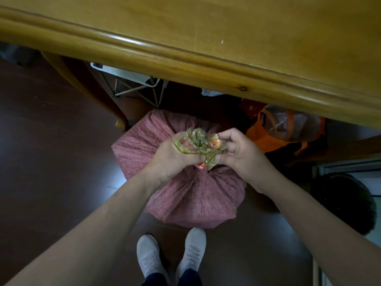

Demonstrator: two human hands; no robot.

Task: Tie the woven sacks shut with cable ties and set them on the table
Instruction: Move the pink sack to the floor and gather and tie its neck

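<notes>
Grip from left hand (175,159), right hand (239,153), one pink sack (195,199), one table (206,48)

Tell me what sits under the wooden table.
A white fabric seat on folding metal legs, and an orange bag holding clear plastic. The table hides everything farther back.

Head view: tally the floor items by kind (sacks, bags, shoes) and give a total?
pink woven sack: 1
orange bag: 1
white shoes: 2
Total: 4
</notes>
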